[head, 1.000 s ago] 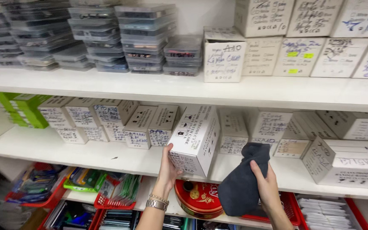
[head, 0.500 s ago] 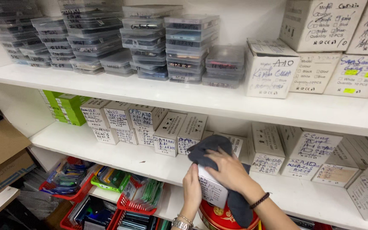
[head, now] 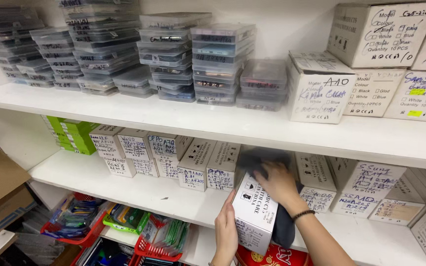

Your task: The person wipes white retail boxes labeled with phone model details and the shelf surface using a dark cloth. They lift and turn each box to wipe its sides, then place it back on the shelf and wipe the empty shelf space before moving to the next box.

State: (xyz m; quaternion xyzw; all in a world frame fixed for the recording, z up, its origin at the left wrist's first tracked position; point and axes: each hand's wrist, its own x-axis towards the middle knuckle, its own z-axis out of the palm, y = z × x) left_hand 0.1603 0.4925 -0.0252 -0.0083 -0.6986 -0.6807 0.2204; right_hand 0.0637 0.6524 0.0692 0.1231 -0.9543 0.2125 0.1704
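White shelves (head: 183,123) carry white cardboard boxes (head: 255,216) with black marks, grey clear cases (head: 220,59), green boxes (head: 75,135), a dark cloth (head: 284,229), red baskets (head: 146,249) below.

White shelf (head: 139,189) carries rows of cardboard boxes (head: 193,165).
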